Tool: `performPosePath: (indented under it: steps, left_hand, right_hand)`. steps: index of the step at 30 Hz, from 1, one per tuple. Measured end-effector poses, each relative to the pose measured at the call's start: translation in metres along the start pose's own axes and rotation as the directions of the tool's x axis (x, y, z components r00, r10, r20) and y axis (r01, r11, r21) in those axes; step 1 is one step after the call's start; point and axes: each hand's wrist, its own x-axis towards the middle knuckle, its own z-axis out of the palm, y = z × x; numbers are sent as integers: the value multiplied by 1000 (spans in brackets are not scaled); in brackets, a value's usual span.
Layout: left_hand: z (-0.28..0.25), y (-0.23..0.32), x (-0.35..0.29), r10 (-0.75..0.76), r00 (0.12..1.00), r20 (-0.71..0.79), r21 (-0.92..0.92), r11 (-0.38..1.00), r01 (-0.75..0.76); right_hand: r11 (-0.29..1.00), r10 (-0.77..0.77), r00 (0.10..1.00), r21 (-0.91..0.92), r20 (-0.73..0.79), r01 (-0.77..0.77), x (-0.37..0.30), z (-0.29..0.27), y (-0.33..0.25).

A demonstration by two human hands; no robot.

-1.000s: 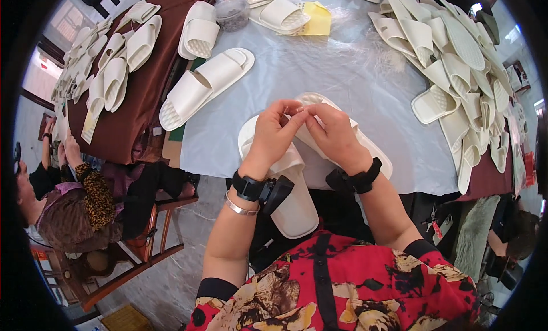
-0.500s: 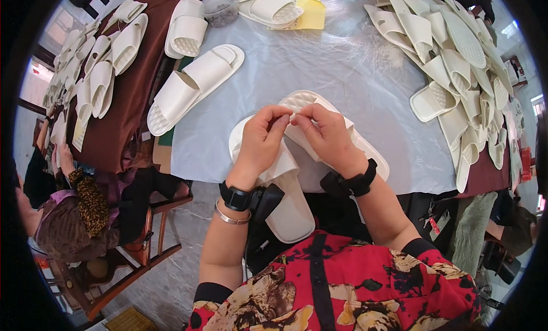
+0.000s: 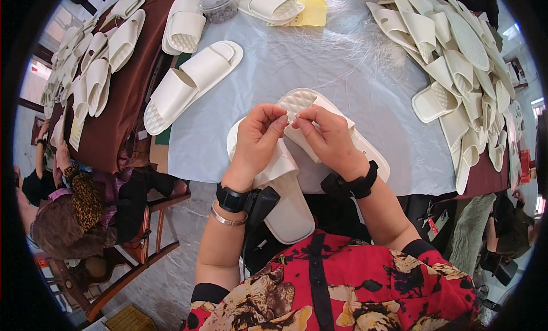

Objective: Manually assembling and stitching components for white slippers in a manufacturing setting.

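Observation:
My left hand (image 3: 261, 138) and my right hand (image 3: 327, 135) are held close together above two cream slippers, thumb and forefinger pinched on each. Something tiny and pale sits at the fingertips; it is too small to name. Beneath my left hand lies one cream slipper (image 3: 288, 208), its heel end reaching over the table's front edge toward me. The other slipper (image 3: 365, 145) lies under my right hand, its quilted toe end pointing away. Each wrist wears a black strap with a dark block.
A grey-white sheet (image 3: 222, 151) covers the table. A large heap of cream slippers (image 3: 451, 62) rises at the right. More slippers (image 3: 194, 85) lie at upper left, near a clear tub (image 3: 220, 5) and yellow paper (image 3: 311, 8). Loose white threads (image 3: 365, 37) spread at the back. A co-worker (image 3: 68, 217) sits left.
My hands stay almost in place, with the fingertips shifting slightly downward and a little apart. The co-worker at the left has leaned and moved an arm.

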Motion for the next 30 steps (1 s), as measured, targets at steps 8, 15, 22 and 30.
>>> performPosePath:
  steps: [8,15,22,30]
  left_hand:
    - [2,2,-1,0,1000,-14,-17,1000,0]
    - [-1,0,-2,22,998,54,-42,999,-19]
    - [-2,2,-3,16,998,54,-26,1000,-15]
    - [-1,1,-1,6,999,38,-15,1000,-5]
  right_hand:
    - [997,-73,997,-12,15,73,-2,-2,5]
    - [998,-62,998,-27,29,63,-3,-2,5]
    - [995,-75,997,-63,10,76,-4,-1,1]
    - [995,-79,997,-65,-11,79,-4,-1,2]
